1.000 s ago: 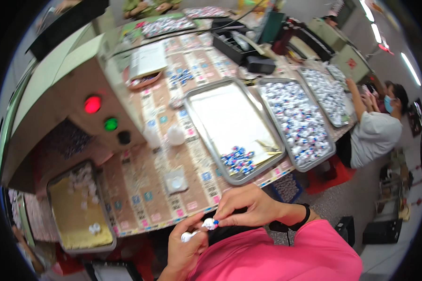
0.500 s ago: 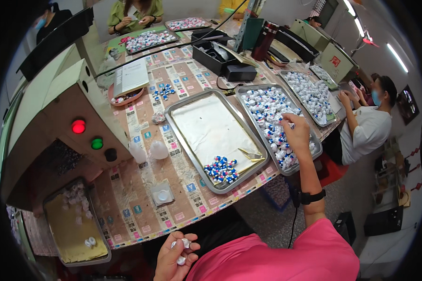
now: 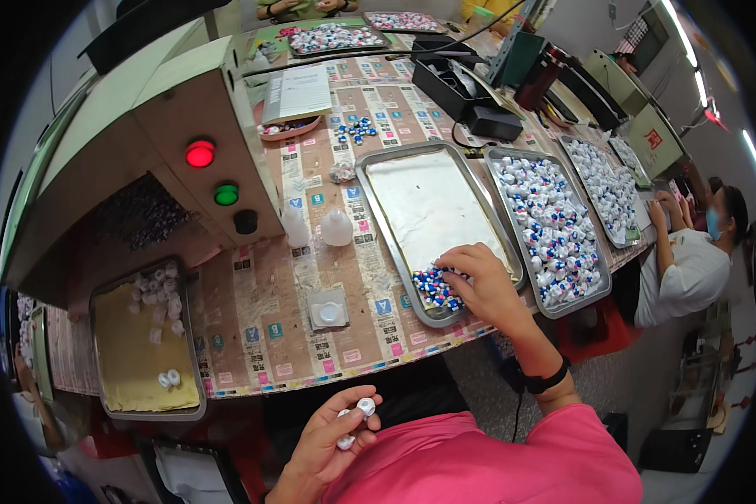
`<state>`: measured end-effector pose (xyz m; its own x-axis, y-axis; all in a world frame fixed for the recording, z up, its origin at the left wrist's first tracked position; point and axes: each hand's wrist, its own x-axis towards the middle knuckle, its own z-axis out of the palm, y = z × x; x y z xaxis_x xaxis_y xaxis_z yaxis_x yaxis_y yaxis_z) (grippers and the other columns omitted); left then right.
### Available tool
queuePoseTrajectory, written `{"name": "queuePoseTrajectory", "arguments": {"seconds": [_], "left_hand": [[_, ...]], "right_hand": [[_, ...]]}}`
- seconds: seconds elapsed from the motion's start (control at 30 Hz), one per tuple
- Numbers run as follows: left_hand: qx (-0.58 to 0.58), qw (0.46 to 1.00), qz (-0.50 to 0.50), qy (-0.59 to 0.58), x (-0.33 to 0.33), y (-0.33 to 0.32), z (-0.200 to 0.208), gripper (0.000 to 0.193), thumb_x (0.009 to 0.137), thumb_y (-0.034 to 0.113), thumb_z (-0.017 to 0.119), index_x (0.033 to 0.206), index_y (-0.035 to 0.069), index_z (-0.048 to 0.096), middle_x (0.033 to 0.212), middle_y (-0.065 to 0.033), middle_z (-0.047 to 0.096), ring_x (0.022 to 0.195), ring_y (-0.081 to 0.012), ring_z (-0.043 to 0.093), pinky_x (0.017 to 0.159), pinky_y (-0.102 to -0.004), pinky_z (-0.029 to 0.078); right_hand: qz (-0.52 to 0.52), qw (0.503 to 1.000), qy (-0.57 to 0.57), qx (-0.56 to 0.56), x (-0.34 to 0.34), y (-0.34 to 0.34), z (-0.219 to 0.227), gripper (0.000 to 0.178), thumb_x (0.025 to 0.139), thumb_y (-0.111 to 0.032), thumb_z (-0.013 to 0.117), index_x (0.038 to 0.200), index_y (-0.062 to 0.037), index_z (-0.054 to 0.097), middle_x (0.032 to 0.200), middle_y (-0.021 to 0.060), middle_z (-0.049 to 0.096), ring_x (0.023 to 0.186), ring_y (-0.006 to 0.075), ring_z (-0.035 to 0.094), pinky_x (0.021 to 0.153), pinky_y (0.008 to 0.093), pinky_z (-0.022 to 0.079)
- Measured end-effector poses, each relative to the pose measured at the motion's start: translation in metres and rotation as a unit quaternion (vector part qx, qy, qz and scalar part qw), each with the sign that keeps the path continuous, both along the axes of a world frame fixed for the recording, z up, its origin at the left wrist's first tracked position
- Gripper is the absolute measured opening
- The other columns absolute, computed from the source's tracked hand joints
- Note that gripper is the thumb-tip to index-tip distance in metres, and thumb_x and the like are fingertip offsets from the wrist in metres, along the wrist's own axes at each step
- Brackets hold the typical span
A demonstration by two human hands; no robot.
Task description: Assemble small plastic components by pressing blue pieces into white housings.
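Close to my body, my left hand (image 3: pixel 334 435) is closed around a few small white rounded pieces (image 3: pixel 365 406); one shows a dark spot on top. My right hand (image 3: pixel 485 286) reaches into the near end of a metal tray (image 3: pixel 375 210) lined with a whitish sheet. Its fingertips bend down into a heap of small blue, white and red pieces (image 3: pixel 433 288). Whatever those fingertips pinch is hidden in the heap. Immediately right of it stands a second metal tray (image 3: pixel 592 304) full of white pieces with blue parts (image 3: pixel 554 227).
At left, a box-like machine (image 3: pixel 168 134) carries a red light and a green button. Below its opening, a tray (image 3: pixel 143 370) holds white pieces. Two translucent bottles (image 3: pixel 337 227) and a small square holder (image 3: pixel 328 311) stand on the table. A co-worker (image 3: pixel 689 260) sits at right.
My right hand has moved left from the full tray to the small coloured heap in the lined tray. My left hand has turned slightly, still holding white pieces. The whole view has shifted.
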<state>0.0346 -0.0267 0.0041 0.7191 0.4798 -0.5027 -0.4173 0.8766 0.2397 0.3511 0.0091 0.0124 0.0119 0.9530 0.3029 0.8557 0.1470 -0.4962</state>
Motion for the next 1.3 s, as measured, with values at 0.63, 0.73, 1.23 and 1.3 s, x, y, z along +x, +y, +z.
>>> {"name": "queuePoseTrajectory", "arguments": {"seconds": [0.63,0.73,1.23,1.3], "left_hand": [[0.04,0.996,0.078,-0.022,-0.015,0.012,0.001,0.035,0.089,0.001,0.055,0.123,0.001,0.052,0.116,-0.0133,0.057,0.096,-0.0192,0.061,0.079,-0.0278,0.055],[0.055,0.994,0.095,-0.024,-0.017,0.018,0.005,0.036,0.089,0.001,0.055,0.125,0.003,0.051,0.118,-0.0117,0.056,0.097,-0.0179,0.06,0.079,-0.0268,0.054],[0.033,0.987,0.108,-0.115,-0.026,0.017,-0.011,0.035,0.092,0.006,0.054,0.126,0.0,0.048,0.112,-0.0105,0.059,0.092,-0.0154,0.062,0.08,-0.0257,0.055],[0.031,0.989,0.105,-0.104,-0.027,0.015,-0.012,0.035,0.092,0.006,0.054,0.125,0.0,0.048,0.111,-0.0105,0.059,0.091,-0.0151,0.062,0.08,-0.0254,0.055]], "right_hand": [[0.075,0.87,0.47,-0.125,-0.035,-0.016,0.002,0.02,0.078,0.004,0.067,0.098,0.0006,0.065,0.106,0.008,0.061,0.089,0.0111,0.06,0.076,0.0225,0.05],[0.034,0.792,0.568,-0.22,-0.06,-0.02,0.008,0.018,0.078,0.002,0.069,0.096,0.0018,0.065,0.106,0.0084,0.061,0.088,0.0135,0.063,0.075,0.0233,0.052],[0.052,0.836,0.493,-0.237,-0.106,-0.001,0.021,0.018,0.08,0.001,0.067,0.098,0.0001,0.067,0.094,0.0063,0.064,0.083,0.0103,0.062,0.068,0.0206,0.05],[0.1,0.917,0.367,-0.122,-0.112,0.006,0.018,0.019,0.079,0.002,0.067,0.098,-0.0008,0.067,0.086,0.0048,0.064,0.079,0.0116,0.062,0.067,0.0214,0.05]]}}
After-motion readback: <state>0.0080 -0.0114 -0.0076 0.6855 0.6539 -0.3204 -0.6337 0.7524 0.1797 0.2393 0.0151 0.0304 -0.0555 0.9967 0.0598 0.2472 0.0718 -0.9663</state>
